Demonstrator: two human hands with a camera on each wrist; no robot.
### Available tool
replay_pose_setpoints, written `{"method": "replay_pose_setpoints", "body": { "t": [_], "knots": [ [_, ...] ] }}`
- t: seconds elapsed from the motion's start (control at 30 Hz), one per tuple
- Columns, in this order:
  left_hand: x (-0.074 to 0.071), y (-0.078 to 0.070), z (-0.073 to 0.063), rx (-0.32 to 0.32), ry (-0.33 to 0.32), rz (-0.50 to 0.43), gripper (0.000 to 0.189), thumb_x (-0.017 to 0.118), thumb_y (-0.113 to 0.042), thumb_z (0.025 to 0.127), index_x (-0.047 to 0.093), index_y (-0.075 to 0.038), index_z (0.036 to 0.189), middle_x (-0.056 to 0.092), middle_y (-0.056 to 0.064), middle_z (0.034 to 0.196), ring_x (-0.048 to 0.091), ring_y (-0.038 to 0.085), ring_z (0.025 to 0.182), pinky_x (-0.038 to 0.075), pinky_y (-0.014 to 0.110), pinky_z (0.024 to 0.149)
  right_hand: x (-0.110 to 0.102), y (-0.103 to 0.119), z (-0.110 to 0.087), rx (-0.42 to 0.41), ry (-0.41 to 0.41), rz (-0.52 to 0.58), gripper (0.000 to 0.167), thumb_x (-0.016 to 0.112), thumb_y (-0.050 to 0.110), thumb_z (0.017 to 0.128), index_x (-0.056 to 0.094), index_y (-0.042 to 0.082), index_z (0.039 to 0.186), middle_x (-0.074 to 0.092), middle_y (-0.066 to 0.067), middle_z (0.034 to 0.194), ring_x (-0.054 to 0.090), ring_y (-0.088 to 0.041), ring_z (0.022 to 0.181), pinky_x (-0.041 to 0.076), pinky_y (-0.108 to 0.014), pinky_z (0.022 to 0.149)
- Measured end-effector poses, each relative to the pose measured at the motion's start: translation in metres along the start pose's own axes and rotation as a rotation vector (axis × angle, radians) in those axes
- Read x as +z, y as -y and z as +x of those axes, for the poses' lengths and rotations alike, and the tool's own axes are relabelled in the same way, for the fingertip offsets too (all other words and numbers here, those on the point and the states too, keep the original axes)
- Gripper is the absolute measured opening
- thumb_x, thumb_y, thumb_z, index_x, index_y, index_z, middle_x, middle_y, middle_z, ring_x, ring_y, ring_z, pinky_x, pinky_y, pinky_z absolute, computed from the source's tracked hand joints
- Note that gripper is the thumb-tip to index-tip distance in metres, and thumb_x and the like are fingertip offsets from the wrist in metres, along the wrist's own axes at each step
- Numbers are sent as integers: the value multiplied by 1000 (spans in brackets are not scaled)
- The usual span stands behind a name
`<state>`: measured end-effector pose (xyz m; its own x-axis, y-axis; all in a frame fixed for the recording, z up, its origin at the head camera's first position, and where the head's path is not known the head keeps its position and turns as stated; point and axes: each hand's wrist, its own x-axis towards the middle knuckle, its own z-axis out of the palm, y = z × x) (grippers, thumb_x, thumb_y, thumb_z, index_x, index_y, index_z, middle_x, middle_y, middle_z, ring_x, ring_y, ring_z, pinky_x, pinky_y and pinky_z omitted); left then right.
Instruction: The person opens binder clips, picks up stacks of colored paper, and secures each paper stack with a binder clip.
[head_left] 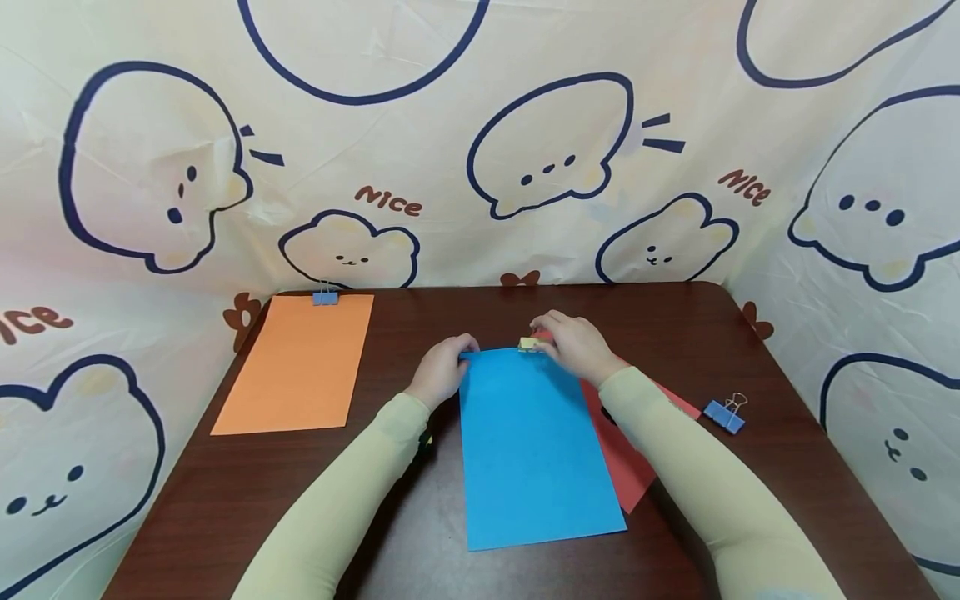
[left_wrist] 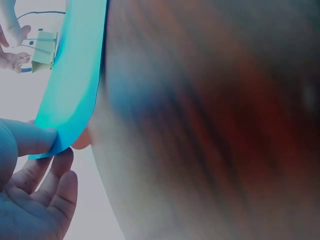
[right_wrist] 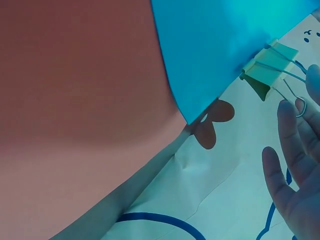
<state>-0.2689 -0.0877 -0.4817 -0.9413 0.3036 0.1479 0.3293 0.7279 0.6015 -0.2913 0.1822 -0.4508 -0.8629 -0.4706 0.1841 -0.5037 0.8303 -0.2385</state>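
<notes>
A blue sheet of paper [head_left: 532,458] is tilted up off the dark table at its far edge. My left hand [head_left: 438,372] pinches its far left corner between thumb and fingers, as the left wrist view shows. On the sheet's far edge sits a yellow binder clip [right_wrist: 272,67], its jaws over the paper. My right hand [head_left: 581,346] holds the clip by its wire handles, thumb on one side and fingertips on the other. A red sheet [head_left: 618,454] lies under the blue one and the right forearm, sticking out to the right.
An orange sheet [head_left: 296,367] lies at the table's left, with a blue binder clip [head_left: 325,297] on its far edge. Another blue binder clip [head_left: 725,415] lies at the right. A patterned cloth [head_left: 442,242] hangs around the dark brown table [head_left: 405,542].
</notes>
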Motion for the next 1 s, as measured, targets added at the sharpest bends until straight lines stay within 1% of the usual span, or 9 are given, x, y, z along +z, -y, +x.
{"method": "replay_pose_setpoints", "body": {
  "t": [0.2,0.33,0.47,0.6,0.8,1.0],
  "knots": [
    [0,-2,-1,2,-15,-9,19,62,1,100,69,-8,116,69,10,120,64,27,107,56,45,100,-1,2,3,-15,9,0,38,70,29,100,65,11,133,68,-8,128,70,-27,105,56,-44,99],
    [1,-2,-1,-3,-16,-17,19,62,1,100,69,-8,116,69,10,120,64,27,107,55,45,101,-1,2,5,-22,2,6,36,70,29,100,66,11,132,68,-8,128,70,-27,107,55,-45,100],
    [1,-3,0,-11,-14,-15,19,62,0,100,69,-9,115,69,10,120,64,27,108,55,45,101,0,1,7,-35,-8,-4,35,69,29,100,67,11,130,69,-8,126,71,-25,103,56,-44,97],
    [1,-3,-1,-3,-18,-6,18,62,0,100,69,-9,115,69,10,119,65,27,108,55,45,100,0,3,10,-45,-17,-13,34,70,29,99,68,11,129,70,-8,123,71,-25,98,57,-42,95],
    [1,-4,-1,-15,-15,-5,19,63,0,100,69,-10,115,68,9,119,65,28,109,55,45,101,-2,6,13,-47,-13,-24,33,71,27,99,69,12,128,71,-7,123,71,-25,101,56,-43,96],
    [0,-4,-1,-20,-6,1,18,62,0,101,68,-11,115,68,9,118,65,27,108,56,44,101,-3,9,15,-57,-11,-4,32,72,26,98,69,11,127,71,-7,122,72,-24,101,56,-44,97]
  ]
}}
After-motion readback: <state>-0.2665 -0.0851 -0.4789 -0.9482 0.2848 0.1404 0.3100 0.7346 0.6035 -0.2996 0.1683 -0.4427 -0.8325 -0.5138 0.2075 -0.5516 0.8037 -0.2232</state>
